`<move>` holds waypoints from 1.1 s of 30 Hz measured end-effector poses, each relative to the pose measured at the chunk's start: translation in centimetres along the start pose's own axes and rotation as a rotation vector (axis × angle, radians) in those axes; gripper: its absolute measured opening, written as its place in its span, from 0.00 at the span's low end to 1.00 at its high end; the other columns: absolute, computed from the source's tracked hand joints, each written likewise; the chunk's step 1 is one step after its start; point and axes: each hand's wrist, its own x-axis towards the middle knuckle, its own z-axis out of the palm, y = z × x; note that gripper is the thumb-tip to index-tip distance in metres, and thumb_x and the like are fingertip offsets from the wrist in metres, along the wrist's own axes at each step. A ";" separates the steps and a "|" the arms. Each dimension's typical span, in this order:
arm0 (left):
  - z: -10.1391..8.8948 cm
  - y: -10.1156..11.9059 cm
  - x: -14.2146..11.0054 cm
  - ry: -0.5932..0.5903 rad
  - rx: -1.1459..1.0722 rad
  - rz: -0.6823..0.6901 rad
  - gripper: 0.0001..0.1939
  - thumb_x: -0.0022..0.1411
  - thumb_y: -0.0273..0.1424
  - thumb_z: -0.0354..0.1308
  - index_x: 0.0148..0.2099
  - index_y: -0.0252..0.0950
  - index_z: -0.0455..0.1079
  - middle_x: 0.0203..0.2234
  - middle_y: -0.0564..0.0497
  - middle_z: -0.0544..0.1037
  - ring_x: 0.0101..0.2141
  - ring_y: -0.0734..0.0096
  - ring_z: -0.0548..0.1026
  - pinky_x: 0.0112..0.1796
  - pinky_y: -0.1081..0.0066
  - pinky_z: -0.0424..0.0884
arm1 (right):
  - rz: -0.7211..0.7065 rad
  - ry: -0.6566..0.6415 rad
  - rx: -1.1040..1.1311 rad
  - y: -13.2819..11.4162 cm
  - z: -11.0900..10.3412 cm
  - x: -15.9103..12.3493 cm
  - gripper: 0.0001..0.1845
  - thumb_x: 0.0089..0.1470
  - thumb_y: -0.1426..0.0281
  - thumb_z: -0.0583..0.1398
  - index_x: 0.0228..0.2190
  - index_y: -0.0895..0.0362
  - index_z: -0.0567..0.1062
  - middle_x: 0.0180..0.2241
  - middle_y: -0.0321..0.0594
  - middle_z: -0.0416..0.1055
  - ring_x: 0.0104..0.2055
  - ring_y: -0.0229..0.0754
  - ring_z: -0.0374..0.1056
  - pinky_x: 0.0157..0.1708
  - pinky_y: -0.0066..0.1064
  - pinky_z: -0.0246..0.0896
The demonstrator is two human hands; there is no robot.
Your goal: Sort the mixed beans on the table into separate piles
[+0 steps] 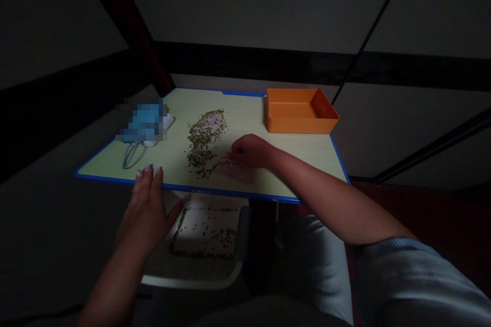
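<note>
A loose pile of small green and dark seeds mixed with pale grains lies across the pale-green tabletop. To the right of the pile's near end is my right hand, its fingers closed in a pinch on a flat pinkish piece. This piece is blurred and see-through, and what it is made of cannot be told. At the table's near edge, my left hand rests with fingers stretched out and holds nothing. Below that edge a pale container has dark seeds scattered in it.
An orange open box stands at the table's back right. At the left lies a blurred-out blue item with a white part and a looped cord. The blue table rim lies above the container. Behind is a wall.
</note>
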 end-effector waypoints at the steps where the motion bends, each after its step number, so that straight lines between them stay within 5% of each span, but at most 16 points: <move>1: -0.1 0.1 0.0 -0.007 0.003 -0.005 0.43 0.58 0.49 0.45 0.67 0.28 0.39 0.66 0.32 0.44 0.66 0.48 0.41 0.61 0.49 0.50 | 0.000 0.003 -0.003 0.0 0.2 0.0 0.20 0.58 0.63 0.54 0.21 0.62 0.74 0.18 0.30 0.55 0.23 0.31 0.45 0.25 0.29 0.39; 33: -0.4 0.5 0.0 -0.022 0.006 0.001 0.43 0.59 0.47 0.47 0.67 0.27 0.38 0.66 0.32 0.43 0.66 0.48 0.40 0.61 0.49 0.50 | 0.195 0.110 -0.066 0.6 0.2 0.7 0.20 0.56 0.58 0.58 0.24 0.60 0.77 0.22 0.36 0.65 0.24 0.33 0.48 0.25 0.30 0.40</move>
